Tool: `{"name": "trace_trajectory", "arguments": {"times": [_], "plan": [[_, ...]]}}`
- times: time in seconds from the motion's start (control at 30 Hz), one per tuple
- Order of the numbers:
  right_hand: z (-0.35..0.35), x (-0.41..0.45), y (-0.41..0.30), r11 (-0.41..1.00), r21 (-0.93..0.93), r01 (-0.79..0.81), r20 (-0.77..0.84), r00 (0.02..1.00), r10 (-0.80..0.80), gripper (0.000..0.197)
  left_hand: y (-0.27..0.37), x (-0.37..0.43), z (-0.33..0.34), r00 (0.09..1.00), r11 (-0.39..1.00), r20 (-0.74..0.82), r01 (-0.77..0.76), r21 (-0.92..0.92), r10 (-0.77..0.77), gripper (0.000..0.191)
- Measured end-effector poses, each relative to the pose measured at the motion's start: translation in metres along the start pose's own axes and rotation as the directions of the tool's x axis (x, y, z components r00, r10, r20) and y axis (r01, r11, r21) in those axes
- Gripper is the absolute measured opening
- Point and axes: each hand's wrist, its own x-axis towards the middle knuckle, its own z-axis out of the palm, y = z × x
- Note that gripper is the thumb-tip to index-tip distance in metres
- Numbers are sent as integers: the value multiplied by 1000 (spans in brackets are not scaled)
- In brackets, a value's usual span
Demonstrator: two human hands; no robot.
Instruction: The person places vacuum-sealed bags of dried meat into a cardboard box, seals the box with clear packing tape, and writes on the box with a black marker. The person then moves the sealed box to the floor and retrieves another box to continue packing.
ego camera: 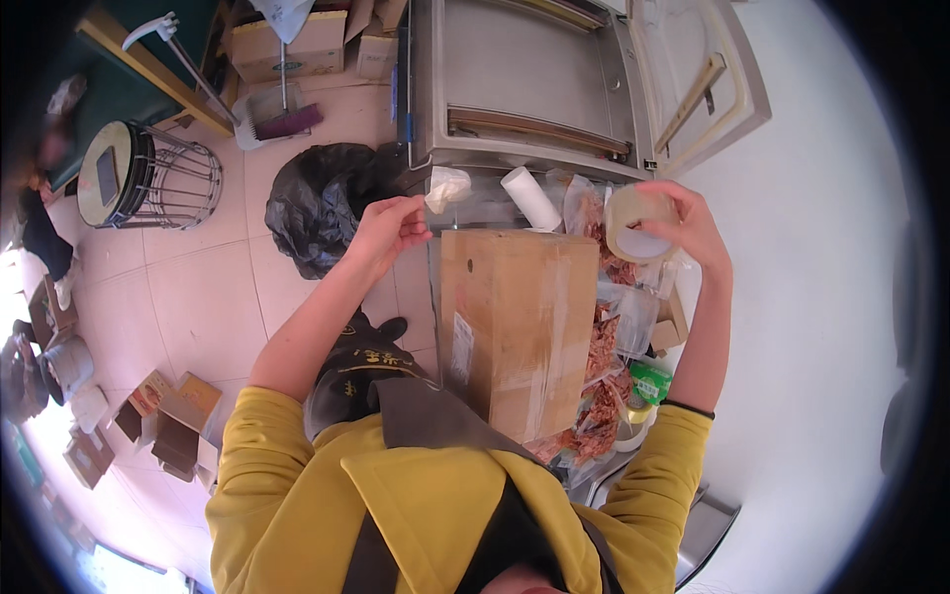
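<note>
My right hand [686,226] grips a wide roll of clear packing tape [620,226] at the upper right, above plastic bags of reddish-brown dried food [590,204]. A sealed cardboard box [519,327] stands before me, with clear tape along its top and a printed label on its left side. Beyond the box's left far corner is my left hand [390,230], thumb and forefinger close together. Whether a thin strip of tape lies between those fingers cannot be made out. Crumpled white tissue [447,187] is just past its fingertips, and a white paper roll [531,199] lies behind the box.
A steel vacuum-sealing machine [534,74] with its lid [705,82] raised borders the far side. Left of it are a black plastic bag [319,200], a round stool [111,174] and a broom [289,122] with dustpan. A white wall [801,297] rises at right; open cartons [178,423] sit on the floor.
</note>
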Motion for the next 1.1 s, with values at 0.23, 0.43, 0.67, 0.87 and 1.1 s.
{"name": "trace_trajectory", "arguments": {"times": [0.23,0.43,0.67,0.87,1.1], "plan": [[16,76,90,977,140,-161,126,982,144,36,-32,-3,-13,964,941,-107,208,-268,-243,16],[34,105,110,956,145,-255,227,949,219,35,-58,-22,-20,941,923,-211,184,-338,-265,16],[49,111,123,912,195,-362,271,913,304,35,-94,-39,-17,960,883,-132,169,-438,-249,16],[51,100,133,914,200,-353,231,923,306,37,-136,-36,27,891,901,-162,398,-174,-425,23],[61,62,157,813,367,-452,60,884,464,38,-146,-50,36,980,834,-192,145,533,-48,57]]}}
